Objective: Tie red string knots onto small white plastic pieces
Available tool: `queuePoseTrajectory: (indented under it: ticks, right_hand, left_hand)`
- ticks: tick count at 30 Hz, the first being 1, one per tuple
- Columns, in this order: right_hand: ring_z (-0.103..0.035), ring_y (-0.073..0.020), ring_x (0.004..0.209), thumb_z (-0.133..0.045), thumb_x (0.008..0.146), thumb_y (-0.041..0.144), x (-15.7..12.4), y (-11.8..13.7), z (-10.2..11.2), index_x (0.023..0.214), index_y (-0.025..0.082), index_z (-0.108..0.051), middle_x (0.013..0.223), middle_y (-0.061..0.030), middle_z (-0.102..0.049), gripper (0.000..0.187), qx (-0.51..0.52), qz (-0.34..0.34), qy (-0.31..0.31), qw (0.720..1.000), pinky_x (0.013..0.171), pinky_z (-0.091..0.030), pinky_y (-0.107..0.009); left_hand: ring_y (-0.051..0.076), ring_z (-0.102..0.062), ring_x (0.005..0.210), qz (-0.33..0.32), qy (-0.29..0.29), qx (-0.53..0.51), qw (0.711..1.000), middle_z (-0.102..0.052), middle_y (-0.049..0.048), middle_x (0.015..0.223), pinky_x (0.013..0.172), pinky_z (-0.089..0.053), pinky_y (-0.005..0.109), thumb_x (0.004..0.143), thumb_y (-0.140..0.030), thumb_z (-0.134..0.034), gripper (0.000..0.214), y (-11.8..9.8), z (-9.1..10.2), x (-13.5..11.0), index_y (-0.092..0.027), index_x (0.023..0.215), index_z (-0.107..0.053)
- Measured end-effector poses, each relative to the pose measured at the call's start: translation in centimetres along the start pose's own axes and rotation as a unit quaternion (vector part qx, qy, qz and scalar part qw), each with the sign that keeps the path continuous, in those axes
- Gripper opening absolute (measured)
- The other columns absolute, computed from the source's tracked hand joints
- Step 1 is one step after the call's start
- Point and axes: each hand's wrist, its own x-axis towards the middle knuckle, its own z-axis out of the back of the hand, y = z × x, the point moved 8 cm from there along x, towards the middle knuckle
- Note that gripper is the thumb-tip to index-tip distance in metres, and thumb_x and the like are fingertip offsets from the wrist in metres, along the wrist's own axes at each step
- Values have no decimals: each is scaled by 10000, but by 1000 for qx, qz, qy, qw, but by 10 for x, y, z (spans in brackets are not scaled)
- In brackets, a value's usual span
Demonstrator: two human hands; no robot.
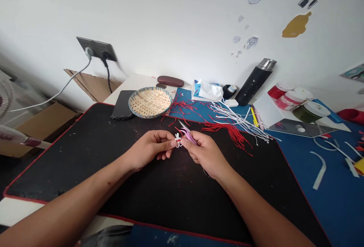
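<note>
White wall (pixel 176 15) behind, black desk mat (pixel 59 163) with red stitched edge laid over the surface (pixel 133 82). My left hand (pixel 149 149) has thumb and fingers pinched together on a small white cord knot (pixel 178 140) with a bit of red at its centre, held in the air above the mat between my two hands. My right hand (pixel 206 156) is closed round pink tweezers (pixel 189 135), metal tips pointing up and left, right beside the knot; my fingers hide the contact there, so I can't tell if the tips are on the cord. Just past my hands, loose red threads (pixel 227 133) lie across the far edge of the mat and white cords (pixel 241 120) fan over a blue mat (pixel 187 112). Woven bamboo tray (pixel 150 102) and black phone (pixel 122 104) sit further back. Risks: knot is tiny, so a loose pinch could drop it on the dark mat, or the cord could slip and undo it. Tweezer tips could snag or fray the cord if pulled at an angle. Red threads close by could catch and tangle in.
</note>
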Motion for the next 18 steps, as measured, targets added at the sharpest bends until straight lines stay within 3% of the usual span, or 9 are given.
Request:
queuePoseTrajectory:
  ticks: [8,18]
  right_hand:
    - [-235,-58,465,-738,896,536,0,0,-3,857,205,-563,595,105,-335,376,32,-16,3,999,408,-155,-201]
    - [-213,-52,453,-731,887,605,-1,0,-3,930,203,-597,600,108,-333,426,92,-34,7,995,410,-120,-207]
  left_hand:
    - [97,-487,523,-4,-5,8,1000,-595,-18,601,484,-326,224,757,-648,-819,520,-3,1,-1,-157,758,-648]
    - [112,-517,558,-9,23,50,998,-601,-17,627,518,-358,232,880,-581,-728,427,-3,-6,-4,-167,821,-641]
